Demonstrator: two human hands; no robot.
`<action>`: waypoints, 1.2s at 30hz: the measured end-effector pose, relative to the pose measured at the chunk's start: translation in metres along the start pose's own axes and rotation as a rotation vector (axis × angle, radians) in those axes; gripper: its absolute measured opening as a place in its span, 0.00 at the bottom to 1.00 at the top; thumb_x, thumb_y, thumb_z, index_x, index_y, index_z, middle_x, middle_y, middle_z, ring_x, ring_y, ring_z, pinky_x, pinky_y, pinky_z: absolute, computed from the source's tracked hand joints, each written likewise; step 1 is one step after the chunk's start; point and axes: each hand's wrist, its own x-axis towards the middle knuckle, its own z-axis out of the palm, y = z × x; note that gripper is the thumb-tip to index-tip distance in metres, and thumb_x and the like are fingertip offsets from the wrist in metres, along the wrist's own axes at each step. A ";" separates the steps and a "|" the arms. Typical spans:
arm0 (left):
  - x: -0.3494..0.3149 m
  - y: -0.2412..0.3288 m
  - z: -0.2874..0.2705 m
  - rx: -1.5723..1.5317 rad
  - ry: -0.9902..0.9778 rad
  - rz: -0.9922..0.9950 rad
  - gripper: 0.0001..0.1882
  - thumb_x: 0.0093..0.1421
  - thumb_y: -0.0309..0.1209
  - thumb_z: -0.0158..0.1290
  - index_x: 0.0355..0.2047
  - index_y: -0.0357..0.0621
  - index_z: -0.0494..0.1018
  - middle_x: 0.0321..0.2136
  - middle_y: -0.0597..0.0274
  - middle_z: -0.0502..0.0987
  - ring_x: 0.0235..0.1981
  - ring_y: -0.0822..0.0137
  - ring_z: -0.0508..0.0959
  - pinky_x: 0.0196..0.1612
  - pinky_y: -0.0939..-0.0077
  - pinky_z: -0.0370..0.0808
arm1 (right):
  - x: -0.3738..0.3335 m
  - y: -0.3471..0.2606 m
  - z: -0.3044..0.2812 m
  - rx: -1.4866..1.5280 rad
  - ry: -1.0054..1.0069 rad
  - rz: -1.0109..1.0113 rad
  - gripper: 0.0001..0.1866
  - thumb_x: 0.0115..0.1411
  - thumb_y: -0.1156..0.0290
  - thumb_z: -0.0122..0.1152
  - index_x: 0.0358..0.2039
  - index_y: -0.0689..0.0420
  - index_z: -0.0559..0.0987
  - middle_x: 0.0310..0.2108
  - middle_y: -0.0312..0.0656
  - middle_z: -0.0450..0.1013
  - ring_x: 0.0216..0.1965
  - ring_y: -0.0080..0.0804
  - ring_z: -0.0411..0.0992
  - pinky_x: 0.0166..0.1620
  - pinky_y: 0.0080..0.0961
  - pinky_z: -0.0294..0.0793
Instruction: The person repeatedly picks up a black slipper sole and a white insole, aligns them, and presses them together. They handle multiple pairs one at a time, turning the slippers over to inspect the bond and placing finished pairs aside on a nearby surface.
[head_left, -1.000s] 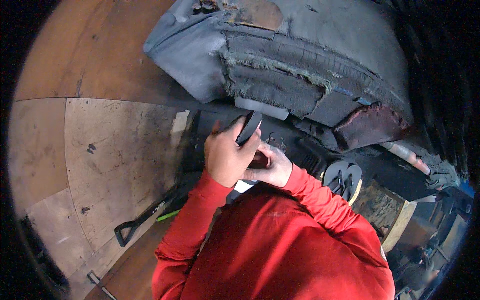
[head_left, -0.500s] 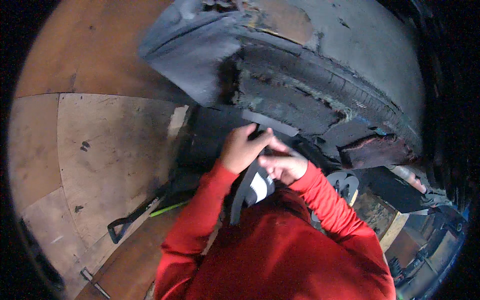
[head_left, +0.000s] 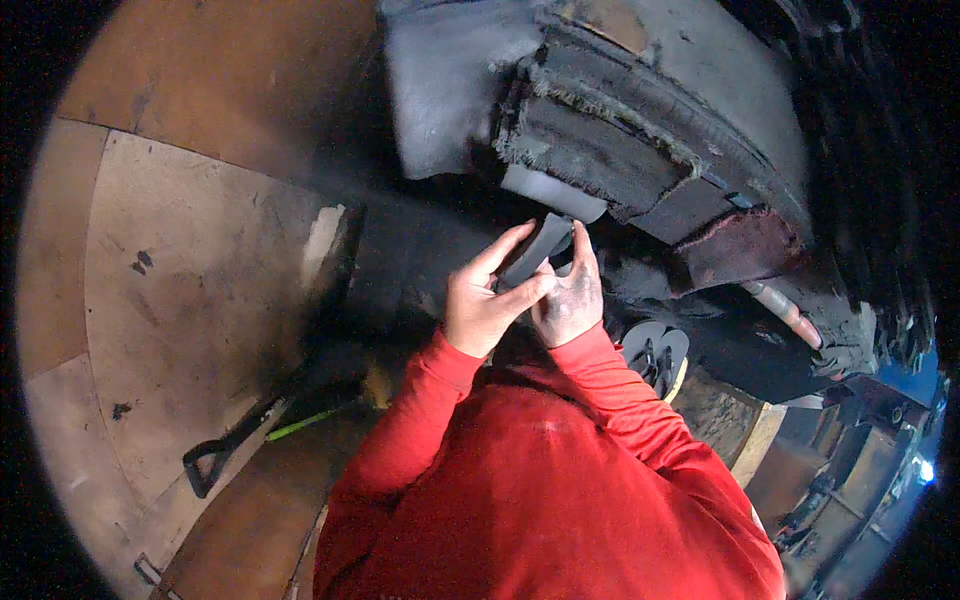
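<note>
Both my hands hold a dark grey sandal [head_left: 535, 250], its thick sole tilted and seen mostly along the edge. My left hand [head_left: 482, 305] grips its left side, fingers above and thumb below. My right hand [head_left: 572, 298] closes on the other side, one finger reaching up along it; dark dust marks the back of this hand. Just beyond the sandal's upper end is a pale grey smooth strip [head_left: 553, 192] under a dusty grey machine housing [head_left: 620, 130] with frayed fabric flaps. I cannot tell whether the sandal touches the strip.
Grey flip-flops with black straps [head_left: 656, 355] lie right of my right forearm. A frayed reddish cloth [head_left: 740, 245] hangs from the housing, near a pale tube [head_left: 785, 312]. At left stand wooden panels [head_left: 200, 260], a black handle [head_left: 205, 470] and a green stick [head_left: 300, 425].
The sandal has been turned: its white patch no longer shows, and the sole edge now faces up. My right hand has turned upright beside it. The view has shifted too.
</note>
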 end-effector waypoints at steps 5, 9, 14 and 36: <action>0.009 0.013 0.010 0.599 0.143 0.211 0.22 0.58 0.25 0.62 0.53 0.35 0.74 0.43 0.55 0.81 0.41 0.70 0.80 0.46 0.74 0.77 | -0.005 0.013 0.031 0.032 0.099 -0.006 0.16 0.52 0.69 0.65 0.42 0.54 0.79 0.58 0.69 0.62 0.60 0.70 0.61 0.62 0.56 0.63; 0.023 0.018 0.012 0.840 0.188 0.217 0.20 0.58 0.31 0.62 0.48 0.34 0.77 0.38 0.48 0.81 0.37 0.62 0.82 0.41 0.72 0.77 | -0.005 0.016 0.043 0.293 -0.091 0.031 0.23 0.50 0.64 0.67 0.48 0.52 0.78 0.57 0.68 0.64 0.57 0.66 0.65 0.62 0.58 0.62; 0.032 0.020 0.015 1.037 0.195 0.130 0.18 0.59 0.32 0.61 0.48 0.36 0.77 0.36 0.49 0.81 0.35 0.61 0.82 0.40 0.71 0.77 | -0.003 0.019 0.040 0.433 -0.323 0.201 0.27 0.50 0.62 0.68 0.52 0.49 0.77 0.56 0.65 0.66 0.55 0.63 0.68 0.59 0.53 0.67; 0.041 -0.014 0.022 0.793 0.336 0.116 0.18 0.57 0.37 0.63 0.39 0.34 0.78 0.31 0.50 0.77 0.32 0.55 0.78 0.36 0.67 0.74 | 0.010 0.018 -0.001 0.487 -0.446 0.276 0.31 0.47 0.67 0.70 0.54 0.55 0.75 0.44 0.56 0.77 0.38 0.54 0.78 0.43 0.36 0.78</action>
